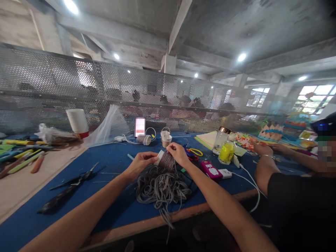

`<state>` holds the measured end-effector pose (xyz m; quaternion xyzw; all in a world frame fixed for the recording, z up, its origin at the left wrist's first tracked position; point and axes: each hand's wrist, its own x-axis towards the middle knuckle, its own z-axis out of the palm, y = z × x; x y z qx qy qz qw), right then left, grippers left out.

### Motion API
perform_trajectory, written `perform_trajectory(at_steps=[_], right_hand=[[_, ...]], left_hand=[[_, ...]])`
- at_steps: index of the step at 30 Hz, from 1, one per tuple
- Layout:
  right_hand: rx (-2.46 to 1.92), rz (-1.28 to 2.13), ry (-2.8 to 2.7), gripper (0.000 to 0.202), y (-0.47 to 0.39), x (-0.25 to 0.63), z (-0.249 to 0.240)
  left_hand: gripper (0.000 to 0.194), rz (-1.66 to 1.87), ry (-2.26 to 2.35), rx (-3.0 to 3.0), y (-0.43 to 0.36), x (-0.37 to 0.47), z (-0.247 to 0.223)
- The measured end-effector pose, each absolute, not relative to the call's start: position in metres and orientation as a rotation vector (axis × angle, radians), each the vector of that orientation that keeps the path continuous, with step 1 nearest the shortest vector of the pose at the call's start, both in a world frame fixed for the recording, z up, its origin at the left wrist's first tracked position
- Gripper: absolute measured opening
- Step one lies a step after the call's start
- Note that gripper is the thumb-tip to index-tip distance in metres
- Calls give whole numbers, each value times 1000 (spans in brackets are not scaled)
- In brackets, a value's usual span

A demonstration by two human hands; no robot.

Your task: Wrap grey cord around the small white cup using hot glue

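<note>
My left hand [141,163] pinches the white rim of a small paper cup [168,161] lying on its side, its wall wound with grey cord. At the cup's other end, my right hand [178,154] has its fingers pressed together on the wound cord; the exact strand is hard to make out. Right below the cup, a loose heap of grey cord [161,190] lies on the blue tabletop [110,206], some strands hanging over the front edge. Just beyond my hands are two cord-wrapped cups with handles, one upright [166,139] and one on its side [144,140].
Left lies a black-handled pointed tool [69,185]; behind it stands a paper cup stack [78,120]. A lit phone [140,126] leans at the back. Right are yellow-handled scissors [195,152], a glass jar [221,140], a yellow bottle [227,153], a purple box [211,170] and a co-worker's arm [266,171].
</note>
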<state>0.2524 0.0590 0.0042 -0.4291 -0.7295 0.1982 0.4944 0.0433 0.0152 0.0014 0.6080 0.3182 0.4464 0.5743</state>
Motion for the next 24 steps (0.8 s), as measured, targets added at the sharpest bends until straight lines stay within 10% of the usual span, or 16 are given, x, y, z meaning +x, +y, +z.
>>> perform_trajectory(at_steps=[24], right_hand=[[-1058,481,-1780,17,58,253,4]], left_hand=[[37,1049,737,1423,15,44,2]])
